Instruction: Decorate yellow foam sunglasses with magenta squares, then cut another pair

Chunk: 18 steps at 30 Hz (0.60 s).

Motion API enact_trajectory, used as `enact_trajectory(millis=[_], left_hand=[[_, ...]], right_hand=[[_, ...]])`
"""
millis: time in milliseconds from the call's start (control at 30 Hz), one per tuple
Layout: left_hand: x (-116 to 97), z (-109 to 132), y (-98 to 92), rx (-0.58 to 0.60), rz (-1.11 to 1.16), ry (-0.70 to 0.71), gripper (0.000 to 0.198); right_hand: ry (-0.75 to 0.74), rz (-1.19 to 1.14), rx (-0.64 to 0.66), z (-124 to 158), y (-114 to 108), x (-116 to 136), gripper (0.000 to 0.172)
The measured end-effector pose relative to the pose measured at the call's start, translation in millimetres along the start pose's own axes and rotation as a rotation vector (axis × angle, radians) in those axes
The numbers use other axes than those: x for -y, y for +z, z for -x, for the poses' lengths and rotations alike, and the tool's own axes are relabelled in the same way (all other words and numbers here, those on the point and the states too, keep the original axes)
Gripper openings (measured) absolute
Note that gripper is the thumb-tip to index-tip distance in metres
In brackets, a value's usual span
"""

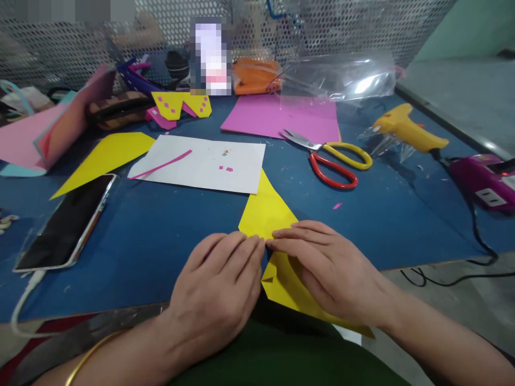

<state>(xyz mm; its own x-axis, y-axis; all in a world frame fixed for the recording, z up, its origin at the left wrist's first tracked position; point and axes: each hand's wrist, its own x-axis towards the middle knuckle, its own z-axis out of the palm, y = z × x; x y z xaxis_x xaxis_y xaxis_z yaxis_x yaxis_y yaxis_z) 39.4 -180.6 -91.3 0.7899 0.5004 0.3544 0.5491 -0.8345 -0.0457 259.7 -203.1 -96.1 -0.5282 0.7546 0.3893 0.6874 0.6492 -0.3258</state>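
Observation:
A yellow sheet of paper lies at the front edge of the blue table, with its lower part hanging toward my lap. My left hand is closed, its fingertips pressed together on the paper's left edge. From the right, my right hand lies over the sheet and grips it, fingertips almost meeting those of the left. Both thumbs are hidden. Just beyond, a white sheet overlaps the yellow paper's top corner and carries a thin pink strip and small pink scraps.
Open scissors with red and yellow handles lie near a pink sheet. A yellow glue gun and purple power socket are at right. At left are a charging phone, another yellow sheet and a dotted yellow cutout.

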Motion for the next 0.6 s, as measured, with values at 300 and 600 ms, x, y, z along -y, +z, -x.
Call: enact_trajectory(millis=[300,600], left_hand=[[-8.3,-0.7,8.3,-0.137,-0.023,-0.072,0.032],[-10.9,8.6,6.4,-0.156,-0.137,-0.085,0.037]], right_hand=[[-0.085,0.097,-0.048,4.9,3.2,0.2,0.032],[-0.038,0.059,-0.015,5.4,3.6,0.6,0.035]])
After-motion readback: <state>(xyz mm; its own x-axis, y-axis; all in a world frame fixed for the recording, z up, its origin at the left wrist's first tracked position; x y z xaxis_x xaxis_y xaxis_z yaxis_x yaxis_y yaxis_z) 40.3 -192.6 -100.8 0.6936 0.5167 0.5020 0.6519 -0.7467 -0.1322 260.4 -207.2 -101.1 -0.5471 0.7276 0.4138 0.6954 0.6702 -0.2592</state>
